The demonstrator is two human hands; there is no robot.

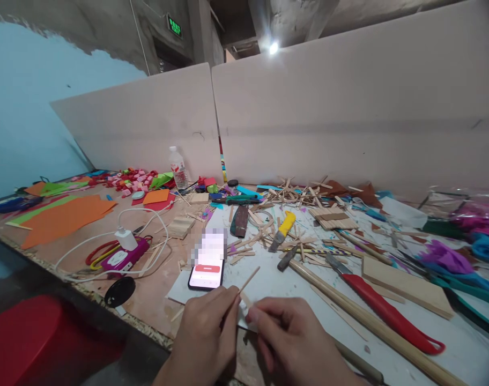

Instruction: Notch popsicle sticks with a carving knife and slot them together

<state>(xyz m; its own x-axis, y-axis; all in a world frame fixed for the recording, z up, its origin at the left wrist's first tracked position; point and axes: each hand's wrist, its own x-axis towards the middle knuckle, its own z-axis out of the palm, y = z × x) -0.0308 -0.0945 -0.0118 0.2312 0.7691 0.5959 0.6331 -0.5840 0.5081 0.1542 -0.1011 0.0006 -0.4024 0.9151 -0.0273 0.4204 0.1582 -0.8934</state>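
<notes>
My left hand (206, 335) is closed in a pinch on a thin wooden stick (248, 280) that points up and to the right. My right hand (293, 340) is closed beside it, fingers pinching a small pale piece (243, 310) where the two hands meet. Both hands hover over the near edge of a white sheet (276, 279) on the table. Just beyond the left hand lies a phone (207, 265) with its screen lit.
A red-handled tool (385, 311) and a long wooden dowel (361, 316) lie to the right. Scattered craft sticks (296, 193), a yellow-handled knife (282, 230), a small hammer (287, 258), wood blocks (405, 284), a power strip with charger (124, 252), orange paper (67, 214) and a water bottle (177, 167) cover the table.
</notes>
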